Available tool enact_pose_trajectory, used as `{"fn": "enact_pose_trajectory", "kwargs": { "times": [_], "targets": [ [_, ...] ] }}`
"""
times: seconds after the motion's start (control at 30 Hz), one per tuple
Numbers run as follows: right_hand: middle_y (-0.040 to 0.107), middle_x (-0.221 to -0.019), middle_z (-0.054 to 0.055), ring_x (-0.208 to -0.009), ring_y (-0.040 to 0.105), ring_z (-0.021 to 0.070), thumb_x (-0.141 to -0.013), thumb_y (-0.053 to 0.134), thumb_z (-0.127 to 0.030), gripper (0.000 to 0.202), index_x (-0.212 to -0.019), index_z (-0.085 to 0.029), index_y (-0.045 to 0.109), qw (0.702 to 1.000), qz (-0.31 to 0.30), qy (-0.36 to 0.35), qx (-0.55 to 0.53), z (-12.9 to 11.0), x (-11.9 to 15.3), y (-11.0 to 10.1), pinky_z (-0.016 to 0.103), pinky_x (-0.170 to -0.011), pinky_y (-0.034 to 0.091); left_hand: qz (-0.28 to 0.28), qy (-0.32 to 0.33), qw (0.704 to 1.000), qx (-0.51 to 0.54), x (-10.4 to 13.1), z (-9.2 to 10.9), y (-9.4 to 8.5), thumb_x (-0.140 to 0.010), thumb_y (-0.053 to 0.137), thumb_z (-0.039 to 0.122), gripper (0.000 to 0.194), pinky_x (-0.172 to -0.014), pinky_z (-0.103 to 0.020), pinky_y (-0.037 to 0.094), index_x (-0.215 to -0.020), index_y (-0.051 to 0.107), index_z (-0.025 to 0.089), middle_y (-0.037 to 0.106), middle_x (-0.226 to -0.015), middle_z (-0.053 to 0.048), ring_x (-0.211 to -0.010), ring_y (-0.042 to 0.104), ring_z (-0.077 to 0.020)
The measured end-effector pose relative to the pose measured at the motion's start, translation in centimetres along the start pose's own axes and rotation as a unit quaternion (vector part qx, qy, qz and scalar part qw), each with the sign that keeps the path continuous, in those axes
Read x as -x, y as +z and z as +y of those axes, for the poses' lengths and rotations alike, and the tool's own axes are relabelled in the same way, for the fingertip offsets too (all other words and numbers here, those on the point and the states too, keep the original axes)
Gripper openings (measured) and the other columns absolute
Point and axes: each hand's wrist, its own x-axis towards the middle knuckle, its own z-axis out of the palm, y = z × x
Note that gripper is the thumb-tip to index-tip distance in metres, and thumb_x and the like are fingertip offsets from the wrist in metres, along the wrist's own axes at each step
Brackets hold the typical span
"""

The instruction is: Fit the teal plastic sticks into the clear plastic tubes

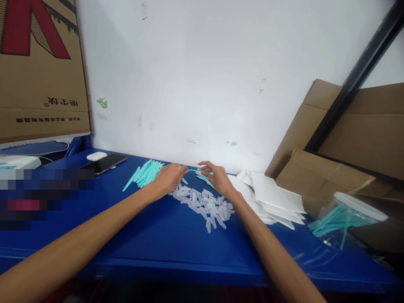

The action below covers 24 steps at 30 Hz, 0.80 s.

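On the blue tabletop (176,248), a heap of translucent white plastic caps (210,204) is lying nearest you. Beyond it, your left hand (170,177) is pinching a slender teal plastic stick (191,170), fingertips together. The stick is spanning the gap between your hands, its long axis running left to right. Your right hand (218,177) is curling at its right end; whether those fingers are gripping, you cannot tell. Teal sticks (147,173) are lying beside your left hand.
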Motion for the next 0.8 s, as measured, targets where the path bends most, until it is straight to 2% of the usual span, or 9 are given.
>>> {"fn": "enact_pose_trajectory", "kwargs": {
  "times": [0.27,0.5,0.8],
  "targets": [
    [0.07,-0.098,0.003,-0.093,0.067,0.0175,-0.09,0.051,-0.018,0.032,-0.119,-0.029,0.059,1.0,0.006,0.018,-0.025,-0.03,-0.13,-0.12,0.032,-0.084,0.051,-0.008,-0.01,1.0,-0.001,0.08,0.29,-0.3,-0.098,0.037,0.032,0.031,-0.059,-0.028,0.038,-0.108,0.064,0.02,0.071,-0.082,-0.011,-0.073,0.065,-0.0239],
    [0.07,-0.099,0.002,-0.094,0.067,0.0162,-0.09,0.052,-0.017,0.032,-0.12,-0.029,0.058,0.999,0.003,0.002,-0.041,0.22,-0.08,0.08,0.03,-0.085,0.051,-0.016,-0.014,0.999,-0.025,0.01,0.28,-0.28,-0.098,0.036,0.033,0.032,-0.057,-0.027,0.036,-0.108,0.063,0.02,0.071,-0.082,-0.01,-0.074,0.066,-0.0243],
    [0.072,-0.103,0.0,-0.1,0.067,0.0182,-0.092,0.049,-0.015,0.033,-0.119,-0.031,0.058,0.998,-0.016,-0.032,0.048,-0.11,0.13,0.15,0.03,-0.085,0.049,-0.027,-0.007,0.999,0.023,0.05,0.4,-0.14,-0.098,0.034,0.035,0.033,-0.06,-0.026,0.037,-0.108,0.064,0.024,0.07,-0.078,-0.006,-0.073,0.065,-0.0226]
  ]
}}
